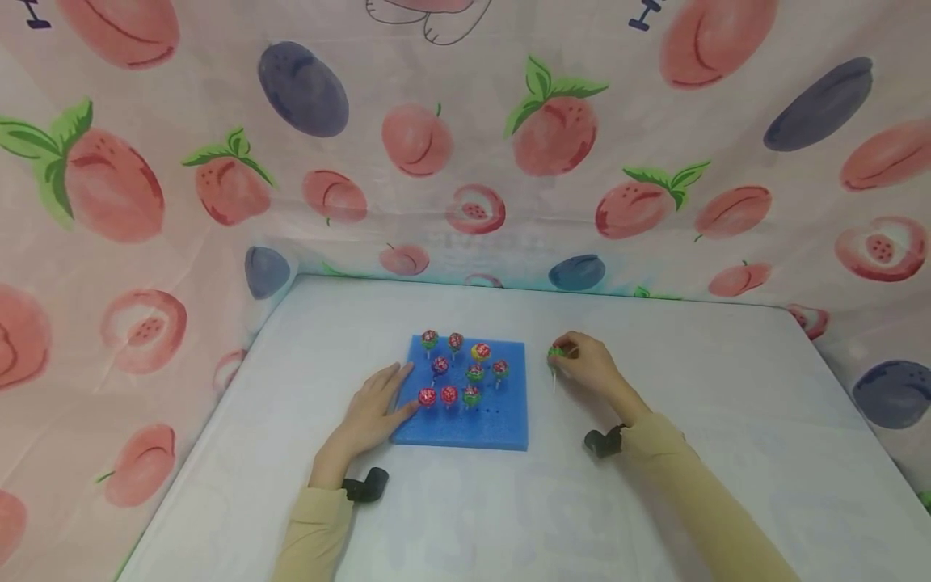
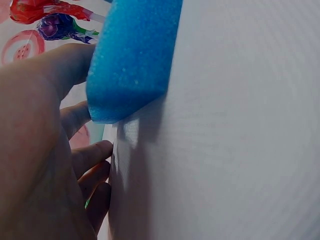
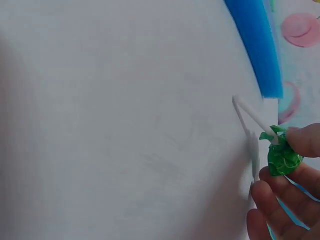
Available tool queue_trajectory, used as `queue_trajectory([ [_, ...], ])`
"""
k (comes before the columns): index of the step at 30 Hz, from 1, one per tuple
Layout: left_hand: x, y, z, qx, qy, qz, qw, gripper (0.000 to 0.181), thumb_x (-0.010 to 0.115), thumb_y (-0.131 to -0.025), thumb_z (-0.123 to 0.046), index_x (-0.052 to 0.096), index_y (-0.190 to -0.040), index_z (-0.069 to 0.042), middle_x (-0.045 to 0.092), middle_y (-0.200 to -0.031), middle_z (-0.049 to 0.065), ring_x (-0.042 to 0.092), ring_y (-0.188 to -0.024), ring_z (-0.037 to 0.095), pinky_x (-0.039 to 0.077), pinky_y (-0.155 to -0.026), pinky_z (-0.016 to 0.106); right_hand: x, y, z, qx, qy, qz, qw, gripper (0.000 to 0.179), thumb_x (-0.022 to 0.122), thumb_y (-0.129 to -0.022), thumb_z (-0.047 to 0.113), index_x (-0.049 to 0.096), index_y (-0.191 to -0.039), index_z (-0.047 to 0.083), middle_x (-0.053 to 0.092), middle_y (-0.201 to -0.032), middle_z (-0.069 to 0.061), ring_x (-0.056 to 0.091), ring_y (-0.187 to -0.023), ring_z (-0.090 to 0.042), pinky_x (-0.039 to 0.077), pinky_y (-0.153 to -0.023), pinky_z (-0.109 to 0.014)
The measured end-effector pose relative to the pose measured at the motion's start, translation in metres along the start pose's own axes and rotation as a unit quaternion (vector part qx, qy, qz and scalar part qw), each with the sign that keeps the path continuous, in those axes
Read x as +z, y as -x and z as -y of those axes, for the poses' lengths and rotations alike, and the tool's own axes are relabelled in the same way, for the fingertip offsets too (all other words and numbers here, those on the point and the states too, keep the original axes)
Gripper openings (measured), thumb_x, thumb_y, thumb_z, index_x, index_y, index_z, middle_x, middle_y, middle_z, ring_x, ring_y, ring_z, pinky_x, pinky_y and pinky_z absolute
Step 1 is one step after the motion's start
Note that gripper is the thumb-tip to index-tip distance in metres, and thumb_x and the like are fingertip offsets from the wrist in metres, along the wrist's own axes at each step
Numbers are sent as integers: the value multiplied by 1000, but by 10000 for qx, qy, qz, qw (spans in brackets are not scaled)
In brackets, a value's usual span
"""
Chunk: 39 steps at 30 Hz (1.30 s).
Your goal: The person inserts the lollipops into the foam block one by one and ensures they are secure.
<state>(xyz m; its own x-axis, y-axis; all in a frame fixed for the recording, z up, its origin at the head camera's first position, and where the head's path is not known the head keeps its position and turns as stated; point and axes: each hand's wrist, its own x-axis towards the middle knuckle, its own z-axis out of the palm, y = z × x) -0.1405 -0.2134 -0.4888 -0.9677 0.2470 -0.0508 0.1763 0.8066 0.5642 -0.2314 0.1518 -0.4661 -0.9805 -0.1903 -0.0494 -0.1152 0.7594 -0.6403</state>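
A square blue foam board lies flat on the white table, with several wrapped lollipops standing upright in it, among them a red one and a yellow one. Spread along the board's left edge, my left hand steadies it with straight, relaxed fingers; the thumb reaches over near the front-row red lollipop. To the right of the board, my right hand pinches a green-wrapped lollipop by its head between thumb and fingers. Its white stick points down toward the table.
The white table reaches back to a fruit-printed cloth hanging behind and at the sides. Small holes show in the foam at the front right. Each wrist carries a black camera mount.
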Motion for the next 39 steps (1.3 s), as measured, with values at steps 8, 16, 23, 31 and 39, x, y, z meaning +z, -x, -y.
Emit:
queue_trajectory([
  [8,2,-1,3,33,-42,-40,10000,69,51,-96,-46,24,-154,-19,24,-159,17,19,-147,40,19,-114,66,0,13,2,106,-306,-151,9994,28,67,-90,19,64,-112,3,67,-107,-18,63,-99,-33,53,-81,-42],
  [16,3,-2,4,19,-43,-17,10000,69,51,-96,-45,24,-154,-19,23,-159,17,17,-148,40,18,-115,65,0,25,7,172,-633,-183,9977,31,66,-90,19,62,-117,4,66,-114,-18,62,-101,-32,52,-87,-44],
  [23,3,-2,3,6,-57,-13,10000,69,51,-96,-45,24,-154,-19,23,-159,17,18,-148,40,18,-115,65,3,36,10,-135,-1025,-311,9942,31,67,-89,16,63,-118,4,66,-112,-19,63,-99,-31,53,-85,-40],
  [31,4,-2,5,-8,-59,-2,10000,69,51,-96,-46,23,-154,-20,22,-160,15,17,-148,39,18,-115,65,8,48,19,-369,-1487,-346,9876,31,67,-89,10,63,-118,4,66,-115,-17,63,-99,-27,51,-86,-23],
  [39,4,-2,5,4,-34,14,10000,69,51,-96,-47,22,-154,-21,22,-160,15,17,-148,39,17,-115,65,11,54,34,-517,-1824,-390,9811,31,67,-88,7,63,-119,5,66,-117,-16,63,-104,-28,50,-85,-13],
])
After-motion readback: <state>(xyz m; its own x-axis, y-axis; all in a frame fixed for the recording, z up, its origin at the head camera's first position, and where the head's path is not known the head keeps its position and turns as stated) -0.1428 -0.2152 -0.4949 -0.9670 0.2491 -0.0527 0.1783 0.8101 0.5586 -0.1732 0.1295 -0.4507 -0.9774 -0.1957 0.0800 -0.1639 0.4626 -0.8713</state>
